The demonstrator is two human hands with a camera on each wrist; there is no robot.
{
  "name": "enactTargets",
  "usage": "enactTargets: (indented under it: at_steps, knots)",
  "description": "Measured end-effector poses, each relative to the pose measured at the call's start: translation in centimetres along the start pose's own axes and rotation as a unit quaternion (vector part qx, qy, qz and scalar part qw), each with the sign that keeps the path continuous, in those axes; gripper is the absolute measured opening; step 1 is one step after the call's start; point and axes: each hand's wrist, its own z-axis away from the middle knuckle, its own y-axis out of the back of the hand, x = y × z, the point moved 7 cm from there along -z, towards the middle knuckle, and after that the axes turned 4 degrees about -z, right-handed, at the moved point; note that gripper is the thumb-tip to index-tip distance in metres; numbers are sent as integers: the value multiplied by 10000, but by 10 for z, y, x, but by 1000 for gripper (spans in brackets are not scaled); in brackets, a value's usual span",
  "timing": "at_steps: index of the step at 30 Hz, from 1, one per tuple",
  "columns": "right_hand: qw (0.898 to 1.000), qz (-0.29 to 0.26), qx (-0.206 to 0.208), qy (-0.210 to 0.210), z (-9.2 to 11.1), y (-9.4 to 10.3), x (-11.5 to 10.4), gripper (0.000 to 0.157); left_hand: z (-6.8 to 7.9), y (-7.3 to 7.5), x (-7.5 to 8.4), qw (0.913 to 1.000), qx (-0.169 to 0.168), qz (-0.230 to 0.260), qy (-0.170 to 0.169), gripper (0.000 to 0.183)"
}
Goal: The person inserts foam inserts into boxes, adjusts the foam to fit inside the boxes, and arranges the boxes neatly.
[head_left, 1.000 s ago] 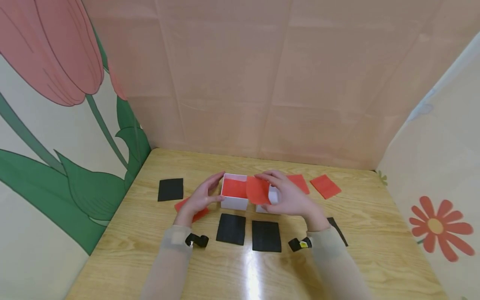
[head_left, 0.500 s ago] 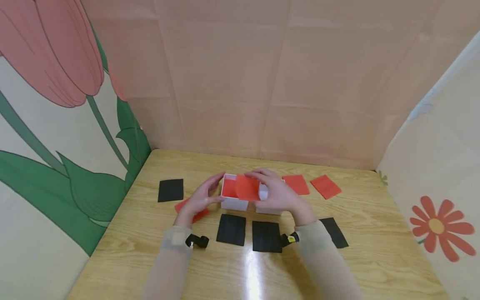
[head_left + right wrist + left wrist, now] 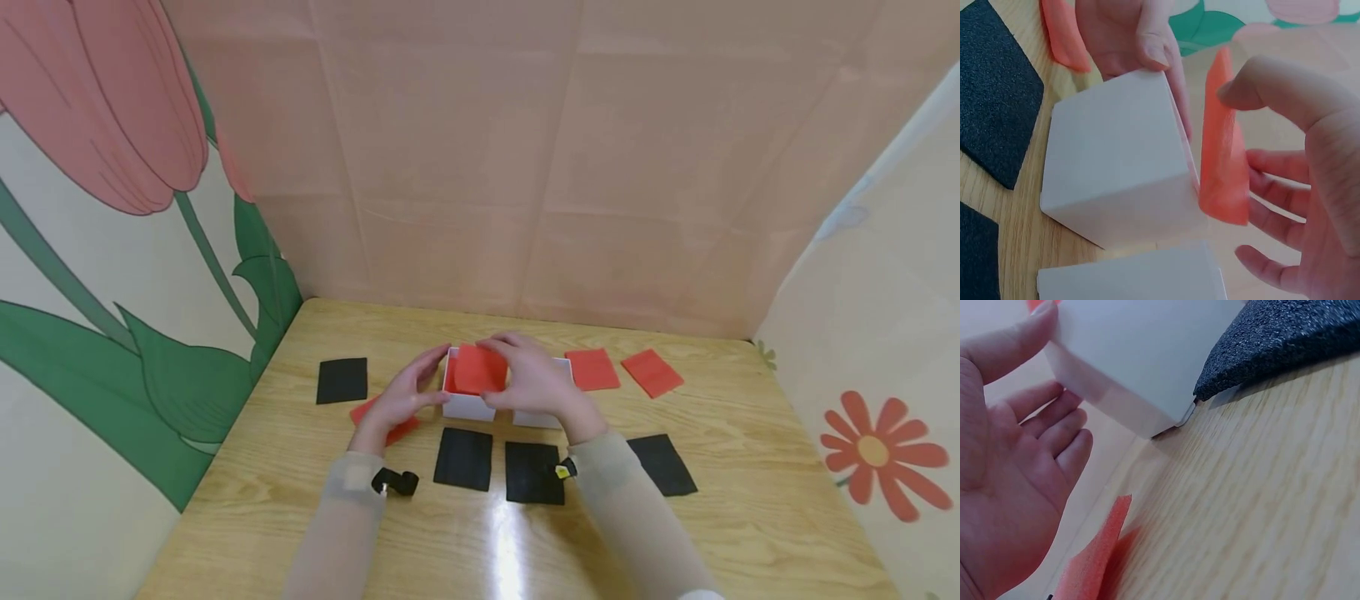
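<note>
Head view: a red square [image 3: 480,369] is held over the left white box [image 3: 468,407] by the right hand [image 3: 536,379], pinched between thumb and fingers. That box's left side is touched by the left hand [image 3: 401,398], thumb spread from fingers. A second white box [image 3: 536,420] stands just beside.

Left wrist: thumb rested at the rim, fingers loosely extended along the wall; light pressure seems best, lest the wall be bowed.

Right wrist: the red square is seen bent; rim contact cannot be told. Its corners should probably be squared to the walls before release.
</note>
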Motion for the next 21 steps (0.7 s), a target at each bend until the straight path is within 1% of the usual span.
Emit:
enactTargets:
  at_steps: [5,11,16,21]
  knots:
    - [9996,222,-68,-147,-6,-5,-2,84,0,0,-1,10000,-28,-6,-1,88]
    - [9994,141,-194,-252,-12,-8,-3,87,0,0,-1,10000,-10,-7,-2,88]
    - [9991,259,-255,-217,-16,-9,-7,89,-1,0,-1,10000,-23,-24,-44,88]
    - [9992,271,-247,-137,-20,-11,-11,87,0,0,0,10000,-35,-62,-64,87]
